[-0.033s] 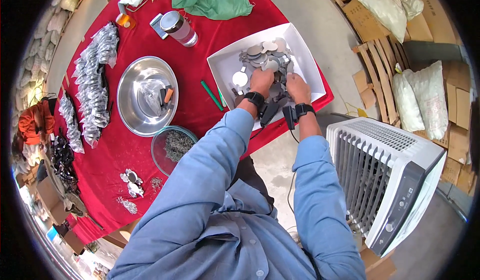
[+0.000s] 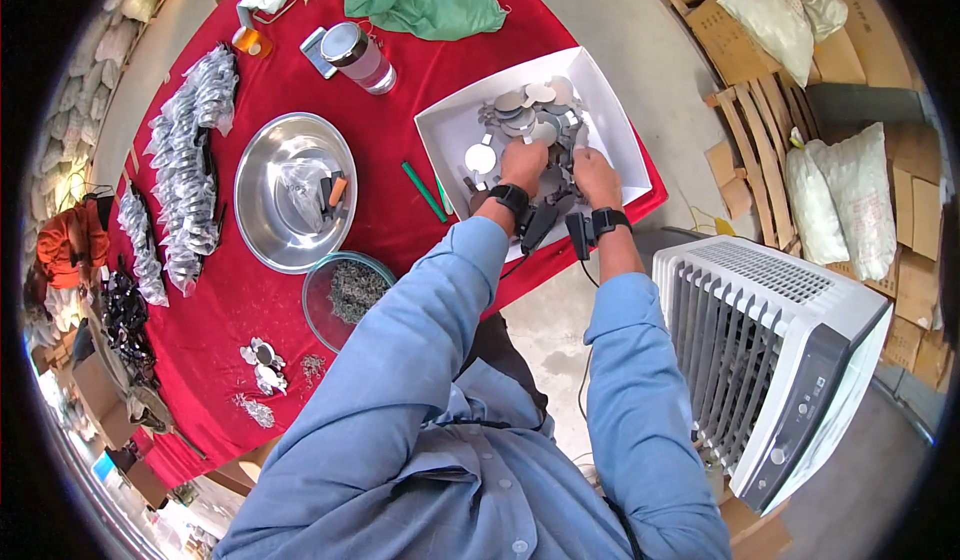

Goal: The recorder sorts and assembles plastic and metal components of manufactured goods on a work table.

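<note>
Over a white box (image 2: 440, 140) at the table's right corner, both my hands are among flat grey round discs with small tabs (image 2: 515, 115). My left hand (image 2: 522, 167) has its fingers curled down at the pile; what they grip is hidden. My right hand (image 2: 597, 177) is closed beside it, its fingertips at a grey piece (image 2: 581, 136) seen edge-on; whether it holds this piece is unclear. A paler round disc (image 2: 480, 158) lies left of my left hand. Black strapped devices sit on both wrists, and a dark elongated object (image 2: 541, 225) lies between them.
On the red-clothed table (image 2: 250, 315) are a steel basin (image 2: 262, 228), a glass bowl of dark bits (image 2: 355, 290), bagged parts (image 2: 185, 170), a lidded jar (image 2: 362, 60), a phone (image 2: 316, 52), a green stick (image 2: 424, 191) and green cloth (image 2: 425, 0). A white air cooler (image 2: 760, 340) stands right.
</note>
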Demonstrator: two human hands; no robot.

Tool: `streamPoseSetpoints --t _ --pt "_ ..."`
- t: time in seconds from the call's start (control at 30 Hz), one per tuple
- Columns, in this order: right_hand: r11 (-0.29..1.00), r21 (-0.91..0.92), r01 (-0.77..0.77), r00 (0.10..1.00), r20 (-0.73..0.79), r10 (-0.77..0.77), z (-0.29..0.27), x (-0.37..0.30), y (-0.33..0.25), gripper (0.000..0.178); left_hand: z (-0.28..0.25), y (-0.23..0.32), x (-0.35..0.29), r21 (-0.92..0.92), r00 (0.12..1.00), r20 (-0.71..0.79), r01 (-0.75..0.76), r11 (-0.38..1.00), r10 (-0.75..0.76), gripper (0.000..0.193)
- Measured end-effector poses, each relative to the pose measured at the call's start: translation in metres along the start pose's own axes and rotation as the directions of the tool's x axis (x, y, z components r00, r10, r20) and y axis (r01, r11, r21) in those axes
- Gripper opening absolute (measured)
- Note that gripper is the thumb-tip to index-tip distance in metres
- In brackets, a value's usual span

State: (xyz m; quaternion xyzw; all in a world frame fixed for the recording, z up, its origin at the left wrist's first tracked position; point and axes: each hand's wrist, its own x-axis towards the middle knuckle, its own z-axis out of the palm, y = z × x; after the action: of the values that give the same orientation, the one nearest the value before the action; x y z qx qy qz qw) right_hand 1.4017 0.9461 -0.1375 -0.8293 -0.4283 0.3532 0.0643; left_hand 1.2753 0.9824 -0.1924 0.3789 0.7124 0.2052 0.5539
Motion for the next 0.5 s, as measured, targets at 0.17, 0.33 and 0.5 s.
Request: streamPoseSetpoints --t 0.17,0.33,0.5 --pt "0.882 -0.069 0.467 0.884 0.061 -0.463 0.041 0.019 -0.041 0.059 -0.039 -0.053 0.070 0.736 0.796 0.090 -0.458 0.499 0.599 0.021" --pt "0.921 0.272 0.278 0.950 0.062 -0.305 0.022 0.052 0.064 0.056 0.037 -0.013 -0.002 0.200 0.950 0.038 -0.313 0.929 0.311 0.033" --pt "0.937 0.318 0.142 0.982 0.073 -0.174 0.030 0.077 0.094 0.061 0.031 0.015 -0.033 -0.137 0.986 0.145 0.100 0.985 -0.080 0.052"
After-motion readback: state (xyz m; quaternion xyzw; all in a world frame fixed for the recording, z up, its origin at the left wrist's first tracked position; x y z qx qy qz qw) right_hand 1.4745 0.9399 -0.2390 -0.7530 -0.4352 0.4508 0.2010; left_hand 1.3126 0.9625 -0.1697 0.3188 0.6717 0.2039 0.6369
